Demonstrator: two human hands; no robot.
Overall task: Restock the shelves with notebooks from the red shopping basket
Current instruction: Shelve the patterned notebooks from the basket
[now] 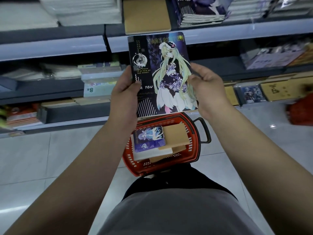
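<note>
Head view, held item: a dark anime-cover notebook (162, 73) is being held upright in the air between the person and the shelves, directly above the basket, cover facing the camera.
Left hand (125, 92): it is gripping the notebook's left edge, thumb lying on the cover near the words "FOR YOU", the other fingers hidden behind.
Right hand (206, 89): it is holding the right edge, fingers curling round the border, so the grip of both hands is closed on the same notebook.
Red shopping basket (194, 143): it is sitting on the tiled floor (50, 158) just in front of the person's legs, black handle folded down to the right.
Basket contents: a purple anime notebook (149, 139) is lying on top at the left, a kraft-brown notebook (176, 134) beside it, with more brown and white covers stacked beneath; the exact count cannot be told.
Shelves: the top shelf (50, 46) is carrying a kraft notebook stack (146, 14) and, to its right, a stack of matching dark anime notebooks (201, 11); lower tiers are holding blurred mixed stationery.
Far right: something red (299, 112) is showing at the frame edge, too blurred to name.
Progress, as a judgement: one notebook is lifted out but not yet shelved; it likely belongs on the matching dark stack. Several notebooks are waiting in the basket, so much restocking is remaining.
</note>
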